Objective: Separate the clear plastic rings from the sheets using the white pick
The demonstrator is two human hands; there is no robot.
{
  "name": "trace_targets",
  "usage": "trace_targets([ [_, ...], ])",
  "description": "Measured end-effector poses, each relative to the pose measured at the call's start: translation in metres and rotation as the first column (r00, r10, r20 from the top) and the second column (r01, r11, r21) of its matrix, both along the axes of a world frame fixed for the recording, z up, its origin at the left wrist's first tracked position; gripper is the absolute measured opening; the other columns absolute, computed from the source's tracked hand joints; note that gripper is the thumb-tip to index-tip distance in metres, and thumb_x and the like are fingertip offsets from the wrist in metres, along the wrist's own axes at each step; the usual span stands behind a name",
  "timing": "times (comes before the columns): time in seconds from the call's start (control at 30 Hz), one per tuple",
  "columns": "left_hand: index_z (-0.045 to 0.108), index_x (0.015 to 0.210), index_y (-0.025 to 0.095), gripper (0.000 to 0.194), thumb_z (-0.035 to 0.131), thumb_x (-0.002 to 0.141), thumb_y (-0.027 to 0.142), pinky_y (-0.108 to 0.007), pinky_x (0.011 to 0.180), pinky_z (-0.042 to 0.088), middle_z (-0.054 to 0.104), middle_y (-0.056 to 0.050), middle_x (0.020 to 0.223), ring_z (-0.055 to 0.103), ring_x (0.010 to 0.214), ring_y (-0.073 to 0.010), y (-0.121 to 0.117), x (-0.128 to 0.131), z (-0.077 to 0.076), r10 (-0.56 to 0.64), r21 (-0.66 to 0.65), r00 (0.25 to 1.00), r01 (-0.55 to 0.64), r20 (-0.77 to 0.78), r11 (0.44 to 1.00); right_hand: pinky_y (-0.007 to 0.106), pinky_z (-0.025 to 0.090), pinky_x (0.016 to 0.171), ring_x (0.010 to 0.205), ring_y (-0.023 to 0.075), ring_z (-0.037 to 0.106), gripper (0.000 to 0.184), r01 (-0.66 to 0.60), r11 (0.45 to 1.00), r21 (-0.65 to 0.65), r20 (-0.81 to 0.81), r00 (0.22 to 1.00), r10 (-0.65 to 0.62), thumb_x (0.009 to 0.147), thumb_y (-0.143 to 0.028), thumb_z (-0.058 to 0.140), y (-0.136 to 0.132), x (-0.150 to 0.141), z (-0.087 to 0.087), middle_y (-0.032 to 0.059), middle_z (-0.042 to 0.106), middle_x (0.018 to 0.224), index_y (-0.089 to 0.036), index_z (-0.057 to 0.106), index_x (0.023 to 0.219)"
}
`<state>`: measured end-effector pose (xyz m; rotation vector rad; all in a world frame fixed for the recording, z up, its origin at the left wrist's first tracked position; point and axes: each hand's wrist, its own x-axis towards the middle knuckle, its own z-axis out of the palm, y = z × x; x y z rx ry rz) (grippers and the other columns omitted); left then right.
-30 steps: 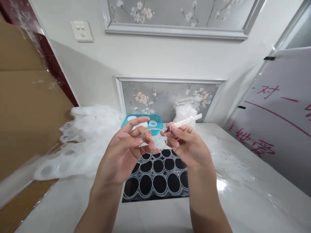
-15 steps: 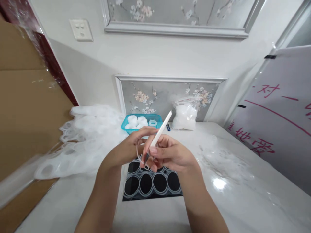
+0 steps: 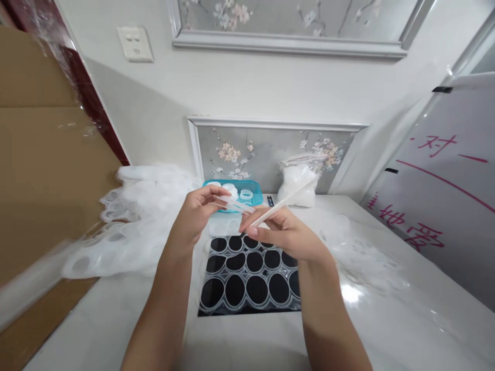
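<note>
My left hand [image 3: 199,208] is closed, pinching a thin translucent white plastic ring [image 3: 235,204] that appears edge-on and blurred. Just right of it, my right hand [image 3: 284,229] is closed around a slim white pen-like tool [image 3: 284,203]. The tool slants up to the right, with a small dark tip near the fingers; I cannot make out its exact kind. The ring reaches close to the right fingertips; whether they touch is unclear. Below both hands lies a black sheet [image 3: 247,311] topped by a clear sheet with rows of white-edged circles [image 3: 235,289].
Behind my hands a blue basket [image 3: 253,186] holds white rings. Beside it are a small dark blue object [image 3: 270,201] and a clear bag of white material [image 3: 297,183]. Left is a pile of white perforated sheets [image 3: 147,206]; right are clear plastic scraps [image 3: 359,257]. Cardboard [image 3: 46,170] borders the left.
My hands have drawn apart, the left moving up with the plastic ring. The pen-like tool has tilted flatter towards the right. More of the circle-patterned sheet shows.
</note>
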<state>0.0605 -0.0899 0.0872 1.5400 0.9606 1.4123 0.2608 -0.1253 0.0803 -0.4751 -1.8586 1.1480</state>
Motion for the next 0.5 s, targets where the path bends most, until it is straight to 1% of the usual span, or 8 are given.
trace_targets([
  [0.07, 0.069, 0.078, 0.018, 0.015, 0.07, 0.064, 0.017, -0.023, 0.069, 0.047, 0.065, -0.001, 0.079, 0.059, 0.069, -0.0111, -0.001, 0.006, -0.001, 0.031, 0.013, 0.992, -0.033, 0.123, 0.999, 0.039, 0.044, 0.092, 0.092, 0.0184, 0.057, 0.008, 0.178, 0.975, 0.136, 0.071, 0.979, -0.189, 0.085, -0.03, 0.068, -0.01, 0.0, 0.004, 0.0005, 0.069, 0.089, -0.028, 0.074, 0.091],
  [0.1, 0.069, 0.079, 0.018, 0.014, 0.07, 0.065, 0.018, -0.023, 0.069, 0.047, 0.065, 0.0, 0.079, 0.058, 0.069, -0.0105, -0.002, 0.01, -0.002, 0.039, 0.013, 0.983, -0.042, 0.177, 0.999, 0.04, 0.043, 0.095, 0.095, 0.0195, 0.057, 0.008, 0.221, 0.958, 0.184, 0.104, 0.965, -0.243, 0.085, -0.029, 0.069, -0.015, 0.0, 0.006, 0.0006, 0.069, 0.09, -0.028, 0.075, 0.09],
  [0.13, 0.068, 0.078, 0.018, 0.013, 0.071, 0.066, 0.02, -0.022, 0.068, 0.046, 0.064, 0.0, 0.08, 0.057, 0.069, -0.0101, -0.003, 0.014, -0.003, 0.038, 0.005, 0.974, -0.04, 0.224, 0.999, 0.04, 0.044, 0.094, 0.095, 0.0196, 0.058, 0.008, 0.224, 0.953, 0.203, 0.131, 0.958, -0.253, 0.085, -0.027, 0.069, -0.02, -0.001, 0.008, 0.0008, 0.069, 0.09, -0.028, 0.076, 0.09],
  [0.17, 0.067, 0.078, 0.017, 0.013, 0.072, 0.068, 0.023, -0.022, 0.068, 0.046, 0.063, 0.0, 0.081, 0.057, 0.069, -0.0099, -0.004, 0.017, -0.004, 0.028, -0.008, 0.966, -0.026, 0.257, 1.0, 0.037, 0.047, 0.089, 0.092, 0.0188, 0.059, 0.009, 0.191, 0.963, 0.19, 0.147, 0.964, -0.22, 0.085, -0.026, 0.069, -0.024, -0.001, 0.009, 0.0011, 0.069, 0.09, -0.028, 0.076, 0.089],
  [0.23, 0.066, 0.078, 0.017, 0.015, 0.073, 0.07, 0.028, -0.022, 0.068, 0.046, 0.062, 0.0, 0.081, 0.056, 0.07, -0.0098, -0.005, 0.021, -0.004, -0.004, -0.031, 0.958, 0.013, 0.286, 0.999, 0.031, 0.051, 0.077, 0.084, 0.0164, 0.062, 0.011, 0.091, 0.991, 0.101, 0.175, 0.979, -0.108, 0.086, -0.022, 0.067, -0.029, -0.001, 0.01, 0.0022, 0.069, 0.092, -0.026, 0.076, 0.09],
  [0.3, 0.066, 0.08, 0.018, 0.017, 0.075, 0.07, 0.029, -0.022, 0.068, 0.045, 0.059, 0.0, 0.079, 0.054, 0.07, -0.0099, -0.006, 0.021, -0.004, -0.027, -0.038, 0.963, 0.038, 0.268, 0.999, 0.029, 0.052, 0.074, 0.086, 0.0166, 0.064, 0.012, 0.035, 0.999, 0.004, 0.196, 0.98, -0.035, 0.085, -0.021, 0.067, -0.028, -0.001, 0.007, 0.0035, 0.069, 0.092, -0.025, 0.077, 0.091],
  [0.4, 0.067, 0.084, 0.02, 0.021, 0.079, 0.07, 0.029, -0.022, 0.069, 0.045, 0.054, 0.002, 0.073, 0.052, 0.07, -0.0103, -0.008, 0.014, -0.003, -0.03, -0.009, 0.972, 0.033, 0.234, 0.999, 0.036, 0.05, 0.092, 0.099, 0.0194, 0.063, 0.011, -0.031, 0.995, -0.092, 0.163, 0.986, 0.046, 0.085, -0.025, 0.068, -0.017, -0.002, 0.0, 0.004, 0.07, 0.089, -0.024, 0.077, 0.092],
  [0.5, 0.069, 0.091, 0.023, 0.03, 0.083, 0.067, 0.036, -0.027, 0.08, 0.047, 0.056, -0.001, 0.085, 0.055, 0.083, -0.0146, -0.01, 0.006, -0.005, -0.063, 0.155, 0.991, 0.045, 0.114, 0.987, 0.044, 0.041, 0.106, 0.111, 0.0219, 0.06, 0.013, -0.116, 0.977, -0.18, 0.032, 0.992, 0.124, 0.083, -0.032, 0.071, 0.0, -0.004, -0.008, 0.0033, 0.071, 0.091, -0.026, 0.077, 0.093],
])
